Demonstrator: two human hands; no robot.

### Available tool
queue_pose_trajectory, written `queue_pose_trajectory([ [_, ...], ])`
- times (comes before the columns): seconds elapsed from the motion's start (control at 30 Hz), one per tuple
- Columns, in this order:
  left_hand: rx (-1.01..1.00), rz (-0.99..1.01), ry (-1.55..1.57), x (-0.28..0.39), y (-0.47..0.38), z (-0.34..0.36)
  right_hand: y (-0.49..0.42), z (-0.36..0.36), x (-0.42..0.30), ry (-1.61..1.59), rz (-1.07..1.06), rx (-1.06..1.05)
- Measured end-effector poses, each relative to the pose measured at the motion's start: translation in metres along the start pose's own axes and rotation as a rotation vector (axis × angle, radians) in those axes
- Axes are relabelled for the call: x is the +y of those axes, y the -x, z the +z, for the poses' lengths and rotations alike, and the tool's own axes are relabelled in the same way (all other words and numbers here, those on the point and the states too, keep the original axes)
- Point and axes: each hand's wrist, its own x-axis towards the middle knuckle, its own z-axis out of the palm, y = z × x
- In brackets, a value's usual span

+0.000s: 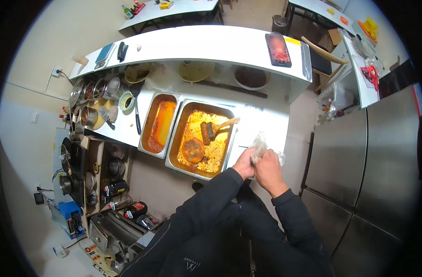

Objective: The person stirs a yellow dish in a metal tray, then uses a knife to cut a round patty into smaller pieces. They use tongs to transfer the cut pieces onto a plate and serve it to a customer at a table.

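Observation:
My left hand (244,164) and my right hand (268,170) come together at the right end of the white counter. Both grip a crumpled clear plastic bag (259,143), whose gathered top sticks up between them; its contents are hidden. Left of my hands stands a large steel pan (170,164) of yellow, oily food. In it lie a wooden-handled brush (214,129) with dark bristles and a round brown piece (193,150). Beside that pan, a narrower steel pan (147,145) contains orange-red oil.
Steel pots (89,116), a green bowl (126,101) and a black-handled utensil (138,117) crowd the counter's left end. A raised shelf (197,41) carries a phone (278,50) and a scale (104,53). Steel refrigerator doors (339,149) stand at right. Bowls (252,78) sit under the shelf.

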Motion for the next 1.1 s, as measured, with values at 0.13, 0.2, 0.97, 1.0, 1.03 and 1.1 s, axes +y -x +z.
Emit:
queue_pose_trajectory([
  [0.13, -0.046, -0.02, -0.031, -0.001, -0.018, -0.009, 0.028, -0.016, 0.018, -0.484, -0.022, 0.272],
  [0.2, -0.045, 0.015, -0.056, -0.002, -0.021, -0.004, 0.029, -0.016, 0.032, -0.332, 0.17, 0.392],
  [0.97, 0.248, 0.109, -0.487, 0.026, -0.021, 0.038, 0.025, -0.008, 0.03, -0.895, 0.581, 0.147],
  [1.0, 0.269, 0.128, -0.631, 0.024, -0.02, 0.042, 0.018, -0.012, 0.032, -0.879, 0.554, 0.154],
  [1.03, 0.289, 0.15, -0.776, 0.024, -0.02, 0.046, 0.011, -0.013, 0.034, -0.812, 0.46, 0.21],
  [1.1, 0.387, 0.215, -1.303, 0.019, -0.019, 0.051, -0.003, -0.015, 0.04, -0.68, 0.299, 0.31],
])
